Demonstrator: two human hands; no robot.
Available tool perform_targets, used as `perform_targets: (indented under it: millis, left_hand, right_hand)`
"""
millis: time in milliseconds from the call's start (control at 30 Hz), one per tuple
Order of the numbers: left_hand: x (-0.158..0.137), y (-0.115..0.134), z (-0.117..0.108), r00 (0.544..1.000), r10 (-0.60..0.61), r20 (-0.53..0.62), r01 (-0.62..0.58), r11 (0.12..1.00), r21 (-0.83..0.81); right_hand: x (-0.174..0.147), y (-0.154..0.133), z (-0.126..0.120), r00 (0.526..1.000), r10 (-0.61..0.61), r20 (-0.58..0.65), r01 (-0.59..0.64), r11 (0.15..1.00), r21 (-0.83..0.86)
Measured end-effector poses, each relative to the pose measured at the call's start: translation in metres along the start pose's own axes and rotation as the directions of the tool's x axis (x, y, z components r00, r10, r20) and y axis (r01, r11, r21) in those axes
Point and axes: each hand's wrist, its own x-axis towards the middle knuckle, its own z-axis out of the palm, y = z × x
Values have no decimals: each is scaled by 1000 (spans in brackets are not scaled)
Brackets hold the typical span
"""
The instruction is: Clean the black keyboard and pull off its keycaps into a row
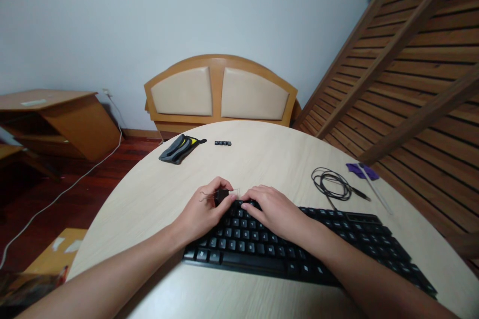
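A black keyboard (254, 262) lies at a slant on the table in front of me. My left hand (200, 212) is closed around the dark handle of a wire keycap puller (222, 195), over the keyboard's upper left part. Thin wire sticks out from both ends of the handle, one end reaching toward my right hand. My right hand (275, 209) rests on the keyboard's far edge, its thumb on the top keys and its fingers bent over the rim. Its fingertips are close to the wire. Several loose black keycaps (223, 143) stand in a row farther back.
A grey, black and yellow folded pouch (179, 149) lies at the back left of the round table (142, 219). On the right are a coiled black cable (331, 183), a purple cloth (361, 171) and a thin pale stick (376, 192). A wooden headboard (217, 89) stands behind.
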Motion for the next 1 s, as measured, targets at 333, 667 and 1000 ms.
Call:
perform_targets:
  millis: [333,667,1000]
  left_hand:
    - [0,-5,3,999,38,30,-36,997,-66]
    - [0,-3,2,992,-30,127,34,999,-32]
    - [1,-10,3,985,26,169,-26,1000,0]
  right_hand:
    - [-4,0,-7,999,-25,27,28,995,-94]
    - [-5,12,3,987,-10,-159,35,987,156]
    - [-9,10,3,974,-151,-170,163,985,57]
